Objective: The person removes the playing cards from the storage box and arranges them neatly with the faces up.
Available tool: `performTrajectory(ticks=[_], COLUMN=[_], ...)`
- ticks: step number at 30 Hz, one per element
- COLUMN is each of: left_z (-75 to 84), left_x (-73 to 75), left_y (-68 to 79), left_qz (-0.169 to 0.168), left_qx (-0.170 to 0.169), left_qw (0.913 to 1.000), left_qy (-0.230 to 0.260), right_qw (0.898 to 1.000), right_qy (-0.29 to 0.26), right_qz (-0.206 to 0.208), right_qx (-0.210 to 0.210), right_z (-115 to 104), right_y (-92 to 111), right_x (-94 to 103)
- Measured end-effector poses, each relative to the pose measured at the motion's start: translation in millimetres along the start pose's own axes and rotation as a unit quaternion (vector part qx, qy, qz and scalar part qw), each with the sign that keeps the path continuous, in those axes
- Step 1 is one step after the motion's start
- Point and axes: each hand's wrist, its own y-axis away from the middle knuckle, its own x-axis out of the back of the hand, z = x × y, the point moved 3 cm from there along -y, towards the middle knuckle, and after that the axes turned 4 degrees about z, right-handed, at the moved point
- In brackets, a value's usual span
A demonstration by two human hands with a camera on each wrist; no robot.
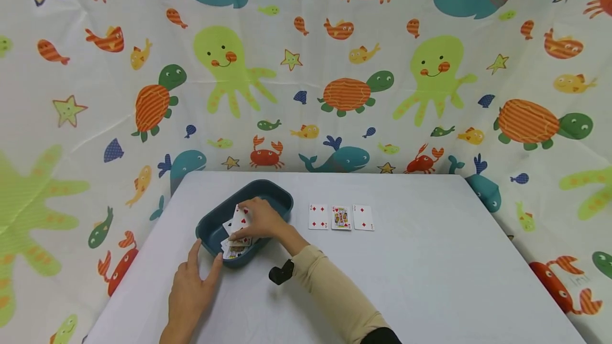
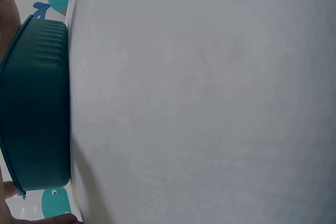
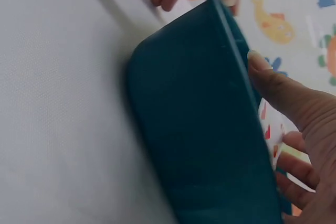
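A dark teal plastic tub (image 1: pixel 282 191) stands at an angle on the white table, with several loose playing cards (image 1: pixel 235 252) inside. Over its opening, my right hand (image 1: pixel 262 219) holds a playing card with red hearts (image 1: pixel 240 217) between thumb and fingers. My left hand (image 1: pixel 191 285) lies at the tub's near left end, index finger and thumb spread and touching the rim. From the right wrist view, the right thumb (image 3: pixel 283 87) reaches over the tub's edge; its grip on the card is mostly hidden. In the left wrist view, the tub's side wall (image 2: pixel 37 103) fills the left edge.
Right of the tub, three face-up cards lie in a row: a diamond card (image 1: pixel 317 217), a king (image 1: pixel 341 218) and another diamond card (image 1: pixel 363 218). White table surface (image 1: pixel 430 259) extends to the right. A sea-animal printed curtain (image 1: pixel 287 15) hangs behind the table and along its sides.
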Motion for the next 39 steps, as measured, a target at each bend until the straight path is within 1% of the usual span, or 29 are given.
performTrajectory(ticks=[4,7,11,17,21,28,32,35,39], left_z=[1.4,1.6,0.1,-1.6,-1.5,0.5,0.9,0.7,0.2], left_x=[0.9,1.7,2.3,1.7,1.1,0.3,0.9,0.5,-0.1], left_y=[0.7,1.6,3.3,6.5,6.5,6.6,6.7,5.8,4.2], left_qz=[0.005,0.009,0.017,0.028,0.031,0.025,0.030,0.032,0.033], left_qx=[-0.002,-0.001,-0.001,-0.005,-0.002,0.000,-0.005,-0.009,-0.009], left_qw=[1.0000,0.9999,0.9998,0.9994,0.9993,0.9995,0.9994,0.9993,0.9992], left_qy=[0.002,0.005,0.014,0.020,0.022,0.021,0.020,0.020,0.020], right_qw=[0.999,0.996,0.993,0.990,0.987,0.974,0.967,0.964,0.965], right_qy=[-0.042,-0.080,-0.108,-0.133,-0.155,-0.218,-0.244,-0.254,-0.248], right_qz=[0.012,0.023,0.039,0.041,0.044,0.059,0.073,0.081,0.086], right_qx=[0.015,0.024,0.037,0.025,0.016,0.002,-0.004,-0.008,-0.013], right_z=[2.8,6.5,12.8,28.0,41.0,63.9,74.2,83.1,94.9], right_y=[8.0,13.4,18.5,27.7,34.0,47.7,56.4,62.5,69.9], right_x=[13.5,21.8,27.9,31.6,36.9,51.0,59.4,65.5,73.9])
